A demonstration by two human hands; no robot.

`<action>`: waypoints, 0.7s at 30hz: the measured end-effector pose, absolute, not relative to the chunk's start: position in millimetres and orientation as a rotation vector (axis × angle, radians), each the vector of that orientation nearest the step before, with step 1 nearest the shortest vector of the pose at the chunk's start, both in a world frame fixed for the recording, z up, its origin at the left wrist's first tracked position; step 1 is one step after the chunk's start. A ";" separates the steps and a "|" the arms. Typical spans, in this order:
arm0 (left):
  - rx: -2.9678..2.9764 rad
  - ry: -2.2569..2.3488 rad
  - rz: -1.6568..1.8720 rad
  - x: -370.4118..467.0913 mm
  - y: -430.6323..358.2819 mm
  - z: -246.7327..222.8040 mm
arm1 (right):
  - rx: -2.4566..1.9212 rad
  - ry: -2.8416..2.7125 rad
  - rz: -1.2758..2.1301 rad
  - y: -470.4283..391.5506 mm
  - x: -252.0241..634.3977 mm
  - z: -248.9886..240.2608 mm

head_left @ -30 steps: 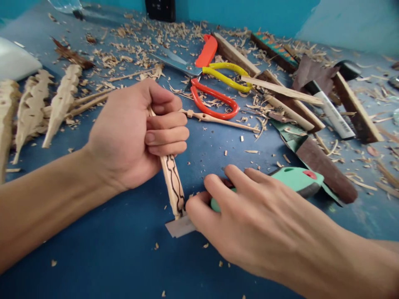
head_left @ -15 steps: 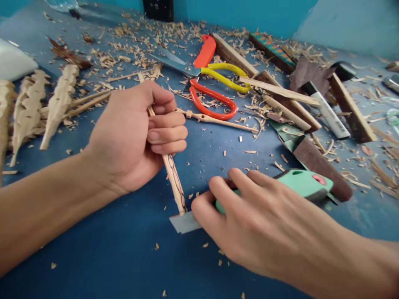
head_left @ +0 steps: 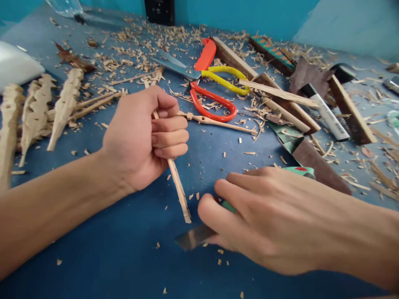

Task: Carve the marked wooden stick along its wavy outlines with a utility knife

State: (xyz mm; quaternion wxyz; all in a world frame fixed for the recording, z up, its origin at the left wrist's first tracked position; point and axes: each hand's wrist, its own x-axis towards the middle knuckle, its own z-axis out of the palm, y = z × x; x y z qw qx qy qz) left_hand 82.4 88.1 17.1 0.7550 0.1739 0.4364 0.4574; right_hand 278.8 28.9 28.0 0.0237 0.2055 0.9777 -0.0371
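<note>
My left hand (head_left: 146, 137) is wrapped round a thin wooden stick (head_left: 179, 189), whose lower end points down toward the blue tabletop (head_left: 118, 249). Dark drawn lines run along part of the stick. Closed round a green utility knife (head_left: 301, 171), my right hand (head_left: 264, 216) is at the right, covering most of the handle. The knife's blade (head_left: 195, 236) sticks out to the left, just below the stick's tip and apart from it.
Scissors (head_left: 215, 93) with red and yellow handles lie behind the hands. Carved wooden pieces (head_left: 66, 106) are at the left. A marker (head_left: 327, 112), wood strips and sandpaper (head_left: 321, 166) lie at the right. Shavings are scattered about.
The blade has moved off the stick's tip, slightly downward, and the knife has turned so that less of its handle shows. My left hand and the stick have shifted slightly right.
</note>
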 end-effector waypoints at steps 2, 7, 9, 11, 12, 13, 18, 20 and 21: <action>0.388 0.943 0.989 81.1 87.3 16.9 | 0.650 3.037 -0.179 31.8 279.3 31.4; 0.399 0.907 0.969 80.0 88.8 14.5 | 0.803 3.085 -0.206 31.9 275.7 33.2; 0.399 0.897 0.957 80.2 90.1 13.4 | 0.824 3.115 -0.192 29.7 274.8 28.5; 0.409 0.892 0.949 80.4 90.9 12.4 | 0.835 3.146 -0.114 27.6 274.6 21.9; 0.425 0.892 0.950 80.5 91.2 12.0 | 0.844 3.161 -0.067 26.9 274.5 18.8; 0.445 0.892 0.952 80.7 91.3 11.6 | 0.857 3.175 -0.020 26.4 274.3 16.3; 0.547 0.898 0.973 82.7 90.7 12.0 | 0.823 3.240 0.149 26.6 270.1 13.2; 0.558 0.903 0.978 84.0 90.1 12.8 | 0.814 3.275 0.252 26.6 268.3 13.3; 0.559 0.906 0.980 84.7 89.9 13.1 | 0.813 3.291 0.299 26.3 267.7 13.0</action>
